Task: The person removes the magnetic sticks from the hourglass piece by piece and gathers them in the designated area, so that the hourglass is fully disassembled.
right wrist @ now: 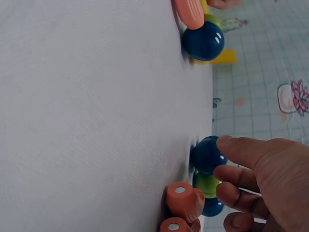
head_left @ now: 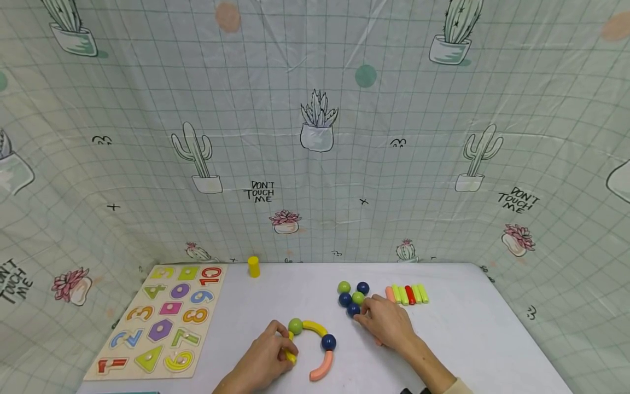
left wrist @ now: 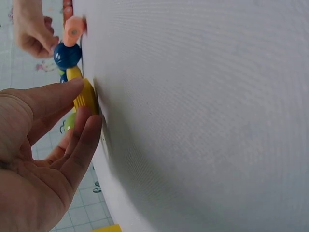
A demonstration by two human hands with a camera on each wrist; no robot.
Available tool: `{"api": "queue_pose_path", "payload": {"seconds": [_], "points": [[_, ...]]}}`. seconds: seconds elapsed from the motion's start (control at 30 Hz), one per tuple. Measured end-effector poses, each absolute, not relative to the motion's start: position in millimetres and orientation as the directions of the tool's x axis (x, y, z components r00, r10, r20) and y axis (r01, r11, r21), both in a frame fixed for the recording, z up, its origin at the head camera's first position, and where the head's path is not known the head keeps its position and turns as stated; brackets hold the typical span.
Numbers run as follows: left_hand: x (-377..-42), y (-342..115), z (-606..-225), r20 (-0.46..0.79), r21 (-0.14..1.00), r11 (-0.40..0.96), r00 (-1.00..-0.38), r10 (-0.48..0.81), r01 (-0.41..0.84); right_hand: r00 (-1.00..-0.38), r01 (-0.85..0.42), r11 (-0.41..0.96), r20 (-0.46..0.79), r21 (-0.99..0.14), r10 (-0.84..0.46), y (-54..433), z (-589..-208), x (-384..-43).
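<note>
My left hand (head_left: 263, 357) pinches a yellow curved stick (left wrist: 87, 99) between thumb and fingertips. Its far end meets a green ball (head_left: 295, 326), which joins another yellow curved stick (head_left: 315, 327), a dark blue ball (head_left: 328, 342) and a salmon curved stick (head_left: 322, 368) in an open arc. To the right, my right hand (head_left: 389, 322) has its thumb and index finger at the sides of a dark blue ball (right wrist: 207, 155), the nearest of a cluster of blue and green balls. Salmon pieces (right wrist: 185, 200) lie beside this hand, largely hidden by it in the head view.
A row of light green, red and salmon sticks (head_left: 410, 295) lies beyond the right hand. At left is a wooden number-and-shape puzzle board (head_left: 169, 339). A yellow cylinder (head_left: 253, 267) stands at the table's back edge, before the patterned curtain (head_left: 315, 180).
</note>
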State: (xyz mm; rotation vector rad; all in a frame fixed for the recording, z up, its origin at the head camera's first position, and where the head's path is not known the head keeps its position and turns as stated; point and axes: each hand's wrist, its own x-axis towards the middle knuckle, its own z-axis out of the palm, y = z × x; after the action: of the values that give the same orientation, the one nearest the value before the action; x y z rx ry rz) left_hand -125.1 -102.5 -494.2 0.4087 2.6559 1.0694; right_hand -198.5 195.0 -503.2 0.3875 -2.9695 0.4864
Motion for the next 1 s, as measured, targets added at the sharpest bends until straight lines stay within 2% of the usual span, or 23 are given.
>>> {"api": "queue_pose_path", "payload": {"seconds": [0.23, 0.4, 0.5, 0.57, 0.73, 1.0], "points": [[-124.8, -102.9, -493.4, -0.116, 0.697, 0.696, -0.93, 0.348, 0.174, -0.962, -0.27, 0.905, 0.124, -0.328, -0.242, 191.7, -500.7, -194.0], [-124.8, -103.7, -494.1, -0.114, 0.674, 0.716, -0.932, 0.344, 0.181, -0.933, -0.333, 0.781, 0.063, -0.528, -0.355, 187.8, -491.3, -184.9], [-124.9, -104.7, -494.4, -0.107, 0.667, 0.721, -0.933, 0.344, 0.189, -0.878, -0.372, 0.66, 0.017, -0.652, -0.478, 184.4, -488.0, -175.8], [-125.1, -105.2, -494.1, -0.108, 0.668, 0.721, -0.933, 0.343, 0.187, -0.835, -0.391, 0.604, -0.007, -0.695, -0.55, 180.9, -489.0, -169.0], [-125.3, -105.7, -492.7, -0.111, 0.673, 0.716, -0.933, 0.343, 0.183, -0.757, -0.429, 0.582, -0.077, -0.691, -0.649, 172.3, -495.8, -158.4], [-124.7, -105.5, -493.4, -0.11, 0.679, 0.71, -0.931, 0.347, 0.185, -0.725, -0.476, 0.628, -0.129, -0.616, -0.676, 164.9, -502.0, -152.8]]}}
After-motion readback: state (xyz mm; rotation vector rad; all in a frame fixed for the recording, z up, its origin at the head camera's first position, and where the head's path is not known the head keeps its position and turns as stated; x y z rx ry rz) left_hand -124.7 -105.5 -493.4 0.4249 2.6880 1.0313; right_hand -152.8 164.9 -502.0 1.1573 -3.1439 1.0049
